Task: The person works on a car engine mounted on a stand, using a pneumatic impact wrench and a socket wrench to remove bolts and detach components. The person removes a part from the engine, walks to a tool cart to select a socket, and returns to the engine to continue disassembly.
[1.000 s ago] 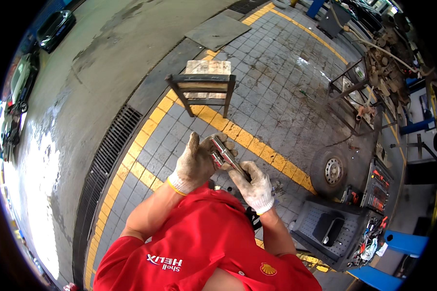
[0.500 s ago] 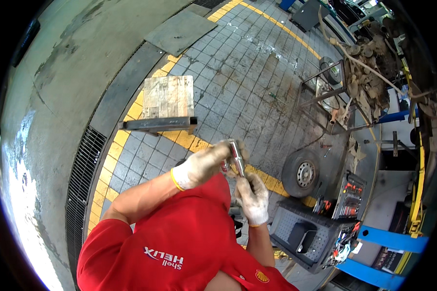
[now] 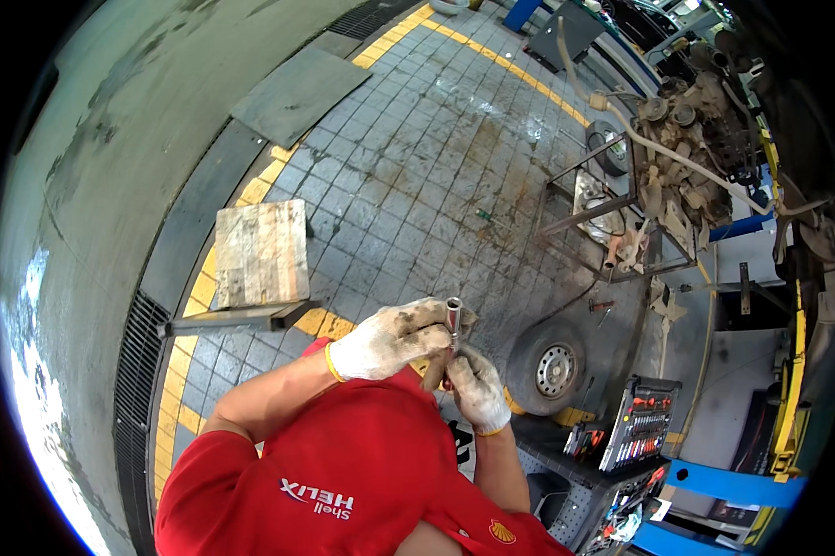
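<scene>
A chrome socket wrench (image 3: 454,318) stands nearly upright in front of my chest, its round hollow socket end uppermost. My left hand (image 3: 385,341), in a stained white work glove with a yellow cuff edge, is closed with its fingers around the upper shaft. Just below and to the right, my right hand (image 3: 480,394), gloved alike, grips the lower part. A small red bit shows by its fingers. The rest of the tool is hidden by the gloves.
A wooden-topped stool (image 3: 262,252) stands ahead left. To the right are a wheel (image 3: 555,369), an open tool case (image 3: 642,422) on a grey cart (image 3: 552,468), and a metal frame (image 3: 584,222) beside a dirty engine (image 3: 682,139). A screwdriver (image 3: 492,219) lies on the tiles.
Both hands have moved slightly lower in view, and the tool has turned from a slant to nearly upright. The view has shifted, so the stool and wheel appear further left and lower.
</scene>
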Tool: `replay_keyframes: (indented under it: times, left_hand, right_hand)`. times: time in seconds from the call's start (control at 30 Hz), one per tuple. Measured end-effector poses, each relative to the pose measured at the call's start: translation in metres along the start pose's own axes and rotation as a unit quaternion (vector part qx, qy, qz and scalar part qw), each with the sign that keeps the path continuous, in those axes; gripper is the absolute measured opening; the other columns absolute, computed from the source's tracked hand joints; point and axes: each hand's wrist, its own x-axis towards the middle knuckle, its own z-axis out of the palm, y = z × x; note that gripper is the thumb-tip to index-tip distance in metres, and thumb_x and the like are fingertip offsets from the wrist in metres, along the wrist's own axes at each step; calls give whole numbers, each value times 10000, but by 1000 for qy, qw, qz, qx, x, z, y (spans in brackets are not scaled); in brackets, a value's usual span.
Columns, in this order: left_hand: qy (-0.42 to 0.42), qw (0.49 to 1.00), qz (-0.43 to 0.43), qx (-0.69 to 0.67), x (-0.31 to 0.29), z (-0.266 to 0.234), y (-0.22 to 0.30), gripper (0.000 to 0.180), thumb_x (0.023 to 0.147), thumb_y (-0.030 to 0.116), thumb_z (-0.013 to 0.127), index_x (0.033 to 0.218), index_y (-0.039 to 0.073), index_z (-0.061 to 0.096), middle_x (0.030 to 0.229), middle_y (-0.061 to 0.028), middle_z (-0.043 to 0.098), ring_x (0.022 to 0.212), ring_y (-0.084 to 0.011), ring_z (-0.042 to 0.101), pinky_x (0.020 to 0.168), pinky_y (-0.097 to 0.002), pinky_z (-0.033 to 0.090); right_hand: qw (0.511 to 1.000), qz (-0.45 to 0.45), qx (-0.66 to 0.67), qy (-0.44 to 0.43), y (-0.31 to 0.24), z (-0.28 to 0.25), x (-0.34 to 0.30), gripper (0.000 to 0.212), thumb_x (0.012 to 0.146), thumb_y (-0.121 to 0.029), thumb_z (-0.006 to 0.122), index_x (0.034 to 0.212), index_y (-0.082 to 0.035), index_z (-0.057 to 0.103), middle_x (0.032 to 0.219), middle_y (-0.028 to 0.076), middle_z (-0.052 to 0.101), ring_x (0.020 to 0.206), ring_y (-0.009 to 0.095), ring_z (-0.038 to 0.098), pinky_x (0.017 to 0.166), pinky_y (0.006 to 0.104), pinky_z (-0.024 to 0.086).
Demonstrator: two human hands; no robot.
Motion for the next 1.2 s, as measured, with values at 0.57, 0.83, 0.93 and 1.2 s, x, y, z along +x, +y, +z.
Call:
replay_keyframes:
  times: [0.57, 0.83, 0.93, 1.2]
  left_hand:
    - [27, 985, 12, -168, 209, -112, -4, 538, 1126, 494, 485, 1429, 75, 633, 1040, -4, 664, 943, -114, 606, 809, -286, 524]
    - [39, 985, 9, -170, 309, -277, 25, 504, 1140, 479, 458, 1352, 58, 636, 1035, -19, 668, 947, -116, 606, 831, -310, 530]
    - [44, 984, -26, -170, 337, -339, 36, 551, 1125, 503, 474, 1374, 40, 639, 1048, -7, 662, 937, -112, 582, 842, -304, 505]
    - [55, 883, 4, -465, 432, -448, 68, 812, 1063, 705, 408, 1471, 19, 558, 1195, -126, 712, 938, -198, 666, 749, -351, 513]
  right_hand:
    - [913, 55, 364, -173, -77, -82, 201, 672, 1097, -619, 407, 1198, 11, 618, 536, 20, 431, 410, 153, 365, 454, 347, 347]
    - [993, 46, 105, 15, -139, -71, 391, 466, 1061, -419, 639, 1152, 37, 680, 721, 115, 665, 606, 188, 633, 616, 353, 551]
    - [994, 73, 77, 30, -168, -60, 456, 500, 1046, -448, 659, 1152, 40, 686, 712, 109, 666, 602, 178, 624, 618, 331, 539]
    - [990, 81, 69, 93, -221, -66, 583, 498, 1024, -435, 699, 1116, 55, 693, 700, 113, 669, 595, 190, 632, 601, 335, 531]
